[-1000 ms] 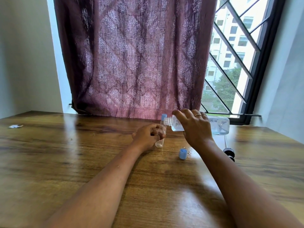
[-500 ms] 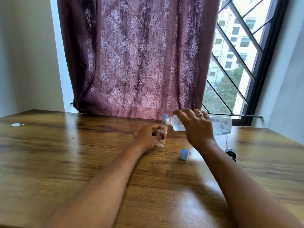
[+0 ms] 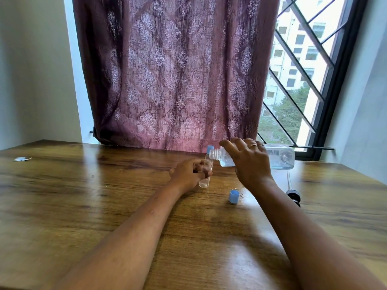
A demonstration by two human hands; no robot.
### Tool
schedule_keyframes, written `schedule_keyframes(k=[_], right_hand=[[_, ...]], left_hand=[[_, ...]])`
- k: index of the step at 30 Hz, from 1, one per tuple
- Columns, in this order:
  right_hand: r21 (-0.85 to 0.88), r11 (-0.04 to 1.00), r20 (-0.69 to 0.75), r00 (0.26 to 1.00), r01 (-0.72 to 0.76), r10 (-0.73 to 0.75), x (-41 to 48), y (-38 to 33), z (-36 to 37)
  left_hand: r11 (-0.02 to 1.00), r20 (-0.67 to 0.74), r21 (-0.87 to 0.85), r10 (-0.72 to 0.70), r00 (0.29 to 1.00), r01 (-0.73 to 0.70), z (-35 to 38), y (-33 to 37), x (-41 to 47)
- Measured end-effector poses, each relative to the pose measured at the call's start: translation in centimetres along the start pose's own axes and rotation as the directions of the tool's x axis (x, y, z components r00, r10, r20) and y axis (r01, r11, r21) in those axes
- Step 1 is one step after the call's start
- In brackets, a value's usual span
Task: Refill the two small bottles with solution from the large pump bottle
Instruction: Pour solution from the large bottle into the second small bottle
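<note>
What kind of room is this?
Probably a room in a home or flat: a wooden table stands at a window with a patterned curtain and a metal grille, with apartment blocks outside.

Left of the blue cap (image 3: 234,196), open desk (image 3: 88,206) is offered. Right of it, passage is blocked by the pump head (image 3: 293,195); behind it, by the curtain (image 3: 173,80).
</note>
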State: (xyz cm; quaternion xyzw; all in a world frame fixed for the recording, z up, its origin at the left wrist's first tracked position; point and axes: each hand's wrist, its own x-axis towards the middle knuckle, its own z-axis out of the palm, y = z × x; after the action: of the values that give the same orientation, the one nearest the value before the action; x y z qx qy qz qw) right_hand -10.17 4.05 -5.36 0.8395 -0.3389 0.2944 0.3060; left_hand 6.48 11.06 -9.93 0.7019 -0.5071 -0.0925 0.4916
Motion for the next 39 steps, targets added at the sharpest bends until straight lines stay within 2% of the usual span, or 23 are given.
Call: schedule_keyframes(k=[20,24,35,39], right_hand=[[0.006,1.000,-0.015,1.000,-0.004,0.004,0.02,0.08,-0.05],[0.004,1.000,-0.012,1.000,0.002,-0.002,0.05,-0.05,-0.07],[-0.007,1.000,0.004,1.000,0.016,-0.016,0.08,-0.26,-0.15],[-0.001,1.000,0.002,1.000,0.009,-0.009,0.07,-0.20,-0.14]], left_hand=[[1.000,0.035,-0.025,-0.001,0.999,0.002,0.12,-0.15,0.26],[1.000,-0.007,0.031,-0.002,1.000,0.002,0.04,-0.14,0.13],[0.999,0.007,0.044,-0.020,1.000,0.020,-0.09,0.10,0.03],[1.000,0.032,0.005,-0.024,0.999,0.024,-0.07,0.17,-0.02]])
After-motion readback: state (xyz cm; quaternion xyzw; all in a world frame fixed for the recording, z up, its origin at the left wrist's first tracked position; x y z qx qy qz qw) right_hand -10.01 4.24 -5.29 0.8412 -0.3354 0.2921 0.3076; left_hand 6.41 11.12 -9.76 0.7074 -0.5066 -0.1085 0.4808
